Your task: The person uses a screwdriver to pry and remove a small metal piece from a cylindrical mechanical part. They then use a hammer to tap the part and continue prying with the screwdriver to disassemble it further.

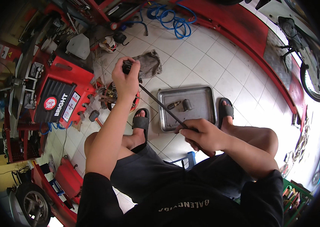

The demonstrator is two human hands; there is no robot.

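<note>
My left hand (128,80) is raised left of centre, fingers wrapped round a small black part (127,67). Most of that part is hidden by the fingers. A long, thin black hose or cable (160,104) slopes from beside my left hand down to my right hand (202,136), which closes on its lower end. Below the line lies a shallow metal tray (210,99). In it are a dark cylindrical piece (187,105), a small slim fitting (174,105) and some thin pieces. Behind my left hand a grey rag (150,63) lies on the tiles.
A red machine (50,94) stands at the left, with a hammer (95,116) near it. A round container of tools (110,92) sits behind my left forearm. Blue air hose (173,22) coils at the back. A red lift platform (243,34) and motorcycle (300,49) are at right.
</note>
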